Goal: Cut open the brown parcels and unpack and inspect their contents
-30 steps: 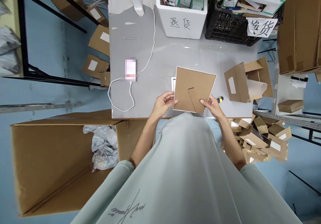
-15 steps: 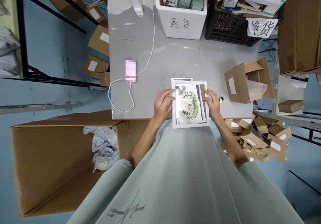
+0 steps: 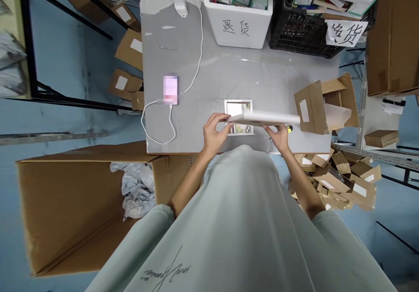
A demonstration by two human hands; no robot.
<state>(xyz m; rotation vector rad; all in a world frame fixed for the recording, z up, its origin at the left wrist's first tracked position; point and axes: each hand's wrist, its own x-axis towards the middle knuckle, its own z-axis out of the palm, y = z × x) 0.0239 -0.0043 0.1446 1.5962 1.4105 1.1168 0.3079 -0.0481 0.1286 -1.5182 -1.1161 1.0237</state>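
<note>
Between my hands a white picture frame point(image 3: 266, 118) is tipped nearly on edge, so only its narrow side shows. My left hand point(image 3: 214, 132) pinches its left end between thumb and fingers. At the right, my right hand point(image 3: 278, 137) grips its lower side, its fingers partly hidden by the frame. Beneath it a smaller white-bordered picture point(image 3: 238, 106) lies flat on the grey table point(image 3: 235, 73), partly covered. Close to my right hand is a small yellow and black object point(image 3: 290, 128).
An opened cardboard box point(image 3: 310, 108) sits on the table's right. At the back are a white bin point(image 3: 240, 28) and a black crate point(image 3: 294, 34), both filled. A phone point(image 3: 171, 89) with white cables lies left. A large carton point(image 3: 81, 213) stands below left, scrap boxes point(image 3: 343, 176) below right.
The held picture frame has turned from face-up to nearly edge-on and moved away from my body. More of the smaller picture beneath now shows.
</note>
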